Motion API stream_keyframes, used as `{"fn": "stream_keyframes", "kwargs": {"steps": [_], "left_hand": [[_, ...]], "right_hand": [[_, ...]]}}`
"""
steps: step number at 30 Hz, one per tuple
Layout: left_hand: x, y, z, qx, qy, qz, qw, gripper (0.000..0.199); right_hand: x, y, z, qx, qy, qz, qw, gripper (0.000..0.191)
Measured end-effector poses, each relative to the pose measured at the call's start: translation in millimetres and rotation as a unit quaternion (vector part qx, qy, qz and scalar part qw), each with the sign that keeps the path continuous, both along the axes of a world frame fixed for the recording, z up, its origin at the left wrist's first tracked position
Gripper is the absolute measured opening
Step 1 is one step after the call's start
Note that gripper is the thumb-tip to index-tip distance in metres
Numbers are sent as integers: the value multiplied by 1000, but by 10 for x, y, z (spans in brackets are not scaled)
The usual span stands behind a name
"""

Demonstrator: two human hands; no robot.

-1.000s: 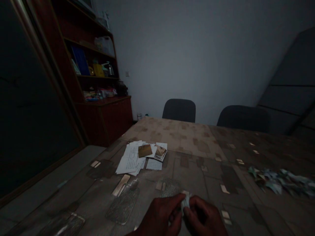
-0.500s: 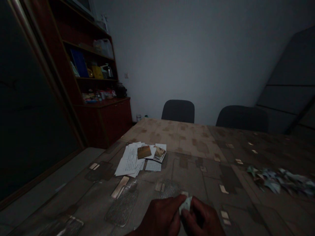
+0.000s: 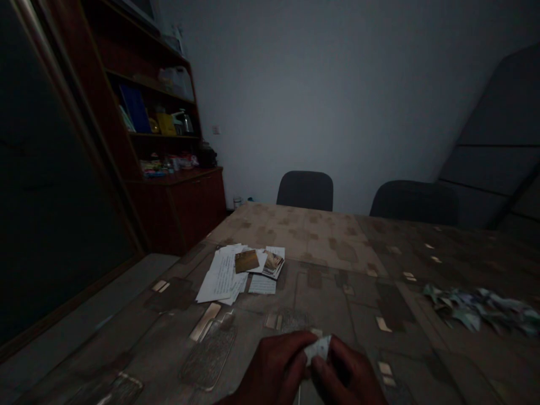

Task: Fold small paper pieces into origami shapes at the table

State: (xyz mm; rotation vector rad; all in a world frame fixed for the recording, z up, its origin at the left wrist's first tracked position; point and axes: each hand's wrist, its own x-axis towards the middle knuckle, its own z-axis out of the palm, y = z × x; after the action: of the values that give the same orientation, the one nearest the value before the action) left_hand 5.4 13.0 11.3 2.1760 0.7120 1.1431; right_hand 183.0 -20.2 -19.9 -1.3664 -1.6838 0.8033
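Note:
Near the bottom edge of the view, my left hand (image 3: 276,365) and my right hand (image 3: 346,368) meet over the table. Both are closed on a small pale piece of paper (image 3: 318,350), which looks folded. The fingers of each hand pinch it from either side, and part of it is hidden behind them. Off to the right lies a heap of crumpled, greenish-white paper pieces (image 3: 481,309), apart from my hands.
The table (image 3: 329,281) has a patterned brown cover. Printed sheets (image 3: 221,278) and several picture cards (image 3: 247,261) lie left of centre. Two dark chairs (image 3: 304,190) stand at the far side. A red cabinet (image 3: 181,208) with filled shelves is at the left.
The small paper has turned slightly between my fingers and shows a wider face. My hands have stayed in nearly the same place; the sheets and the heap have not moved.

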Motion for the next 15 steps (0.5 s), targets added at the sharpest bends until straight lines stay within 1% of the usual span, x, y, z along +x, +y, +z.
{"fn": "stream_keyframes", "kwargs": {"steps": [2, 4, 6, 8, 10, 13, 15], "left_hand": [[2, -3, 0, -58, 1, 9, 998, 26], [12, -6, -17, -119, -18, 13, 993, 24], [26, -10, -39, -170, -45, 17, 984, 24], [39, -14, -49, -201, -71, 20, 977, 23], [45, -17, -37, -212, -83, 25, 973, 21], [45, -22, 16, -198, -78, 44, 976, 16], [45, -25, 48, -194, -68, 52, 977, 15]], "right_hand": [[-8, 0, 50, -5, 40, 10, 999, 35], [-13, -1, 102, -13, 75, 26, 997, 40], [-12, 0, 130, -23, 90, 40, 995, 44], [-9, 0, 119, -30, 93, 46, 994, 45], [-9, 0, 76, -27, 102, 28, 994, 46], [-14, -4, 17, -19, 119, -11, 993, 46], [-11, -6, 12, -18, 125, -18, 992, 45]]}}
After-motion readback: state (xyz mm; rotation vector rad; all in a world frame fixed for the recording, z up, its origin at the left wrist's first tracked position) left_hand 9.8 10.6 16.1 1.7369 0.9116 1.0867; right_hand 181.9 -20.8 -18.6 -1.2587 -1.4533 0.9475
